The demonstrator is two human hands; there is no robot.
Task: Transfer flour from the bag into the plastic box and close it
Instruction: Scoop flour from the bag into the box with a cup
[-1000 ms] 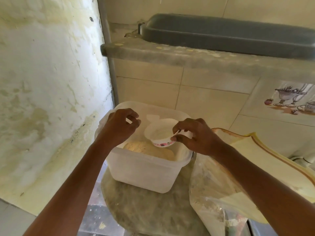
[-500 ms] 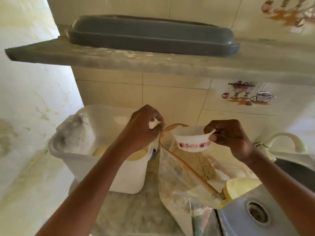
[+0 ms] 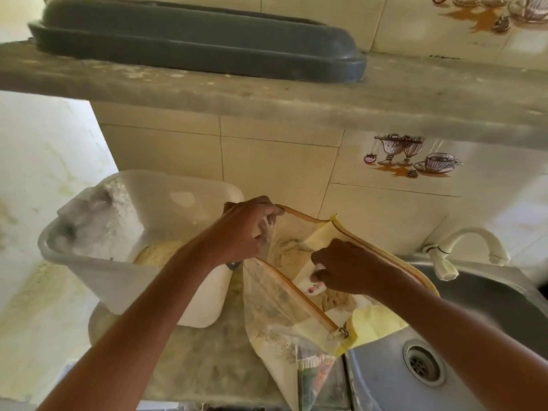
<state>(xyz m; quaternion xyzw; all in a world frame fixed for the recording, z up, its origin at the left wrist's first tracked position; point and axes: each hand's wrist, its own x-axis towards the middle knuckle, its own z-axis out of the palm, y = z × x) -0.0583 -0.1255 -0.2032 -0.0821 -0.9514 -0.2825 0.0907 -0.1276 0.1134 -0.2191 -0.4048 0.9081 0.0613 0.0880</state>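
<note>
A translucent white plastic box stands open on the counter at left, with a mound of flour inside and flour dust on its walls. Right of it stands the open zip-top flour bag with a yellow rim. My left hand pinches the bag's left rim and holds its mouth open. Inside the bag, my right hand grips a small white bowl with a pink flower band, pushed down into the flour.
A steel sink with a drain and a white tap lies right of the bag. A grey lid rests on the concrete shelf overhead. The stone counter ends at the wall on the left.
My right hand carried the bowl from over the box across to the bag and down into its flour. My left hand left the box rim and took the bag's rim.
</note>
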